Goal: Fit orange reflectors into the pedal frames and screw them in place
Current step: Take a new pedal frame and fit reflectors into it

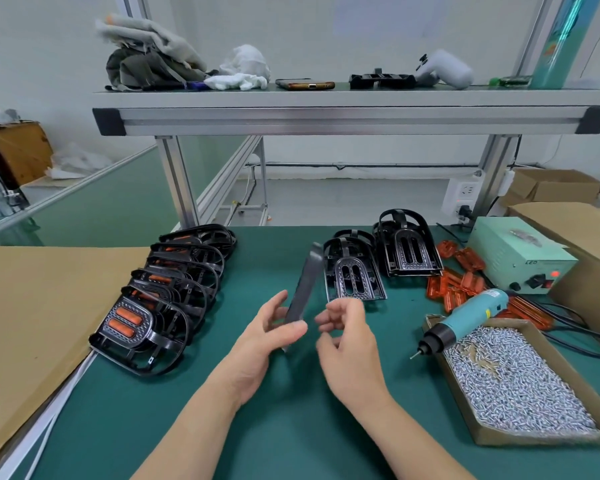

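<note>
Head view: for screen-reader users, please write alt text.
A person's left hand holds a dark flat strip above a green bench, right hand loosely curled beside it. Finished pedals with orange reflectors line the left; empty frames, loose reflectors, a screwdriver and a screw tray sit centre-right.

Both bare forearms are reaching in from the table's [187, 393] near edge, converging over its middle. The left hand [267, 341] is pinching a dark flat piece [303, 289] between thumb and fingers. The right hand [349, 344] is hovering just beside it, fingers loosely curled.
</note>
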Demonstrator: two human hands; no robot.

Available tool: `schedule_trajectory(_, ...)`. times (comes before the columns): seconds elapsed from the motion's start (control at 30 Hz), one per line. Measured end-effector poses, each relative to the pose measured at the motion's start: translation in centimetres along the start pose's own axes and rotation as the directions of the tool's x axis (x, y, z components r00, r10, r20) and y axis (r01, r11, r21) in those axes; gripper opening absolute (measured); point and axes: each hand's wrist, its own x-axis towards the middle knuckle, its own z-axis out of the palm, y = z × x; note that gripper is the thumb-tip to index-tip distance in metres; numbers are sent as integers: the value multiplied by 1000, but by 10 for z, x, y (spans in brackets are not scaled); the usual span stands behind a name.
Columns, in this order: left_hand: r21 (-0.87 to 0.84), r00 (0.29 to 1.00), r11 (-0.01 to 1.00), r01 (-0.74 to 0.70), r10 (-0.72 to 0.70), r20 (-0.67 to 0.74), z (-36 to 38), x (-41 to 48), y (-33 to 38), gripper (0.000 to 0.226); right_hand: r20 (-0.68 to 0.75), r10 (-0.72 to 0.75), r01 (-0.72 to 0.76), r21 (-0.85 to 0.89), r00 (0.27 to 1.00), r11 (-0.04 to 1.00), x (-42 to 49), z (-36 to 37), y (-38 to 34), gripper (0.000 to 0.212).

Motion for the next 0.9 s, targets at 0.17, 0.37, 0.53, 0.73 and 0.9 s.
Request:
schedule_trajectory(0.17, 538, 999, 842, -43, 27, 38, 0, -6, 2, 117, -328, -152, 133, -79, 932, 988, 13, -17, -5, 52)
schedule_trajectory(0.37, 916, 979, 346, -205, 78, 189, -8, -9, 2, 129, -95, -342, 287, -366, 935, 885, 9, -34, 1, 59)
schedule_trajectory(0.53, 907, 953, 299, -296, 30, 301, -4, -11, -3, 130, 381, -24, 305, -699, 924, 646, 7, -21, 16, 50)
schedule_trajectory(0.73, 821, 950, 530, -215, -82, 301, 2, -17, -13, 134, 422, 94, 322, -801, 902, 505, -1, -19, 25, 62)
schedule_trajectory(0.9, 797, 970, 577, -178, -33, 241, 1, -18, -21, 131, 377, -1, 302, -740, 926, 601, 9, -28, 12, 48)
